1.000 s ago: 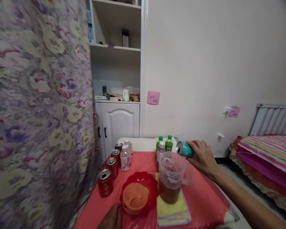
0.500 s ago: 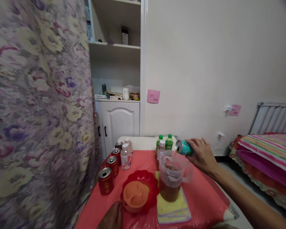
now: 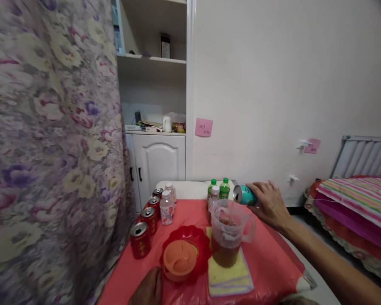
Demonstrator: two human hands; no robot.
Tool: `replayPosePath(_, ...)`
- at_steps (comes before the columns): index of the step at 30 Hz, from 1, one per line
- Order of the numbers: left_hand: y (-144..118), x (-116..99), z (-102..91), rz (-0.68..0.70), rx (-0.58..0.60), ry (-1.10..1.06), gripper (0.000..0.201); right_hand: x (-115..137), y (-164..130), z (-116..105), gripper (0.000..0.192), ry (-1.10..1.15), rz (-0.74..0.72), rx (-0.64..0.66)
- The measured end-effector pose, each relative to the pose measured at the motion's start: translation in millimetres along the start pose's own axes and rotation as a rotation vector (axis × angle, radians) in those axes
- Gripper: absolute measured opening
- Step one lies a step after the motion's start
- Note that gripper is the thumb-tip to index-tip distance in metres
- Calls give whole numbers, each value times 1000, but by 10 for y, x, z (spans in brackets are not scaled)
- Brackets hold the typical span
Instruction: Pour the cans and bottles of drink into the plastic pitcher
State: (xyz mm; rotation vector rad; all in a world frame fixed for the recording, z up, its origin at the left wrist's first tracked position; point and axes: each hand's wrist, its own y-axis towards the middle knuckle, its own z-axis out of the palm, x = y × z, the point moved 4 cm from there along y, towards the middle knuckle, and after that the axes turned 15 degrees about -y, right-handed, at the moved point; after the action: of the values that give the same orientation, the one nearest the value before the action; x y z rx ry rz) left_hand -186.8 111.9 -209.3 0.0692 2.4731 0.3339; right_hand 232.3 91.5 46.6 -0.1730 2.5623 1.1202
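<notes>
My right hand (image 3: 269, 203) is wrapped round a teal drink can (image 3: 246, 195), tilted with its opening to the left above a clear plastic pitcher (image 3: 227, 254). A thin stream runs from the can into the pitcher, which holds brown liquid with froth on top. The pitcher stands on a folded yellow cloth (image 3: 230, 284). Low in the view, my left hand (image 3: 148, 288) rests on the table with its fingers curled in, close beside an orange divided dish (image 3: 179, 259). That dish sits in a red scalloped plate (image 3: 203, 250). What lies under the left palm is hidden.
Several red cans (image 3: 140, 240) line the table's left side, with two pale bottles (image 3: 167, 207) beside them. Behind the pitcher stand two green-capped bottles (image 3: 224, 189) and a white-capped bottle (image 3: 215, 195). A red cover (image 3: 266, 262) lies over the table.
The can stays tilted over the pitcher, and the stream from it shows more clearly now. Both hands hold nearly the same places; the whole view has shifted very slightly.
</notes>
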Motion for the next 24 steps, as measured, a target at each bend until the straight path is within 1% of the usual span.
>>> replayPosePath(3, -4, 12, 0, 1, -5, -16, 47, 5, 3, -9, 57, 2, 0, 3)
replayPosePath(9, -3, 58, 28, 29, -52, -31, 42, 12, 21, -24, 57, -8, -9, 4)
replayPosePath(17, -5, 62, 49, 21, -35, -1, 46, 13, 34, -37, 56, -23, -13, 18)
replayPosePath(24, -3, 29, 33, 12, -35, -5, 47, -6, 38, -50, 56, -25, -24, -8)
